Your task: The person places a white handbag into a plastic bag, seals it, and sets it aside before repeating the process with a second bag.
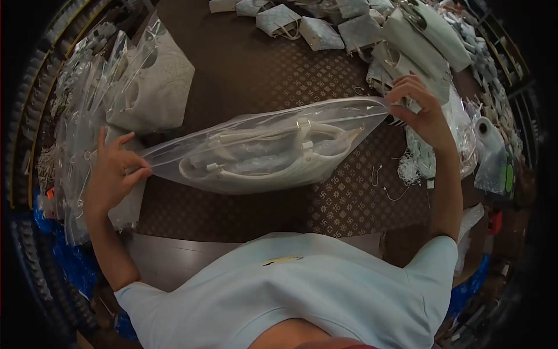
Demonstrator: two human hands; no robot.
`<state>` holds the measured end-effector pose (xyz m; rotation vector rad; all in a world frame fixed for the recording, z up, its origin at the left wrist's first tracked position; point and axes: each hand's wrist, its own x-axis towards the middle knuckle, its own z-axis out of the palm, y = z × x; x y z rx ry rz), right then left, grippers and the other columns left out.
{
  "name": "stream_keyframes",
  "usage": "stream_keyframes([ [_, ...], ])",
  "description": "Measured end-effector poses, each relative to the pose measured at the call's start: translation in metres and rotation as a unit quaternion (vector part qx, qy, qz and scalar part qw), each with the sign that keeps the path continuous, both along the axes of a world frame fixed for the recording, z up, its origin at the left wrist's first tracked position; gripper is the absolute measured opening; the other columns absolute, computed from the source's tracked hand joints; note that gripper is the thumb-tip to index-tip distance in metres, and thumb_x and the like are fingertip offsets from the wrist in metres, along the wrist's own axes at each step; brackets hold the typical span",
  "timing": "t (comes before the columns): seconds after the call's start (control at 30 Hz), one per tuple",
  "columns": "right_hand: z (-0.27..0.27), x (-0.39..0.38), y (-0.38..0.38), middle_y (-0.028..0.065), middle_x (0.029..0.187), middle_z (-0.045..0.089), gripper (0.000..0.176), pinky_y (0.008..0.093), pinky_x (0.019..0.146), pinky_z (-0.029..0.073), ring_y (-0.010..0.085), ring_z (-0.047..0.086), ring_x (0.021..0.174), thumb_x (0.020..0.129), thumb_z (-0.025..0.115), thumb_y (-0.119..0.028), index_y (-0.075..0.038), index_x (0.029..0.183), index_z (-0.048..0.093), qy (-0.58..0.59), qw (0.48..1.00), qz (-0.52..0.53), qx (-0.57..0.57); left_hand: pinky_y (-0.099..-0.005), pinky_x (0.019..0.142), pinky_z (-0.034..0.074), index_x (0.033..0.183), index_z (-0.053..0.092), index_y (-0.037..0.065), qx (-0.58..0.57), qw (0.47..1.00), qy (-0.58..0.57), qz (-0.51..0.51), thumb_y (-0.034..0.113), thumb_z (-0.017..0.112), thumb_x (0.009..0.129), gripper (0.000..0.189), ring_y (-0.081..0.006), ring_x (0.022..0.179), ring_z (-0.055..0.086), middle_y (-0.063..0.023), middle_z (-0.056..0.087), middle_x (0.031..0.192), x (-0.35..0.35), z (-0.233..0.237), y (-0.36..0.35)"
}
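A clear plastic bag (343,168) is stretched wide between my two hands over the brown patterned table. Inside it lies a cream handbag (256,181) with handles, gold-coloured fittings and crumpled clear filling in its opening. My left hand (119,171) pinches the left corner of the plastic between thumb and forefinger, its other fingers raised. At the opposite corner, my right hand (419,110) pinches the plastic in the same way, higher up than the left.
Cream handbags in clear plastic (154,87) stand at the left. More pale bags (325,34) are heaped along the far edge and right. White cords (410,166) and a plastic-wrapped roll (485,131) lie at the right of the patterned table (250,64).
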<state>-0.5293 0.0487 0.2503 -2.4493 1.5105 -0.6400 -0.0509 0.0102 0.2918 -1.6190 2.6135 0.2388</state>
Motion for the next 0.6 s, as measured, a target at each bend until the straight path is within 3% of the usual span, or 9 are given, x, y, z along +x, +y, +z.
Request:
stream_keyframes([
  [0.07,-0.006,-0.004,0.012,0.0007,0.094,0.059,0.024,0.0336,0.101,0.026,0.0167,0.048,0.108,0.067,0.071,-0.005,-0.006,0.088,0.059,-0.266,0.96,-0.087,0.021,-0.0498,0.109,0.001,0.07,0.067,0.01,-0.006,1.0,0.013,-0.002,0.013,0.066,0.07,0.003,-0.0249,0.119,0.042,-0.002,0.063,0.072,0.0,-0.002,0.005],
  [0.1,-0.012,-0.005,0.015,0.0007,0.094,0.059,0.024,0.0336,0.101,0.026,0.0167,0.048,0.108,0.067,0.071,-0.005,-0.006,0.088,0.059,-0.263,0.96,-0.091,0.02,-0.0496,0.109,0.002,0.07,0.067,0.009,-0.015,1.0,0.022,0.004,0.012,0.067,0.069,0.004,-0.0253,0.118,0.043,-0.0023,0.063,0.072,0.0,-0.003,0.006],
  [0.17,-0.035,-0.009,0.022,0.0008,0.1,0.058,0.029,0.026,0.088,0.038,0.0126,0.052,0.097,0.069,0.072,-0.006,-0.003,0.095,0.058,-0.243,0.965,-0.084,0.045,-0.0496,0.109,0.002,0.07,0.067,0.009,-0.012,0.999,0.033,0.002,0.012,0.067,0.069,0.004,-0.0255,0.118,0.043,-0.0024,0.064,0.072,0.002,-0.006,0.005],
  [0.43,-0.052,0.007,0.02,0.0044,0.09,0.061,0.016,0.0271,0.079,0.043,0.0147,0.056,0.09,0.071,0.07,-0.005,-0.002,0.084,0.062,-0.297,0.948,-0.112,-0.026,-0.0497,0.108,0.003,0.07,0.067,0.009,-0.022,0.999,0.038,0.004,0.013,0.067,0.069,0.005,-0.0264,0.116,0.045,-0.0031,0.063,0.07,0.0,-0.007,0.004],
  [0.6,-0.056,0.01,0.016,0.0043,0.082,0.063,0.01,0.0299,0.079,0.044,0.0183,0.058,0.088,0.07,0.069,-0.004,-0.003,0.079,0.065,-0.23,0.962,-0.098,-0.107,-0.0504,0.108,0.003,0.07,0.066,0.008,-0.032,0.998,0.036,0.039,0.012,0.067,0.067,0.006,-0.0274,0.117,0.045,-0.0033,0.063,0.07,-0.002,-0.004,0.007],
])
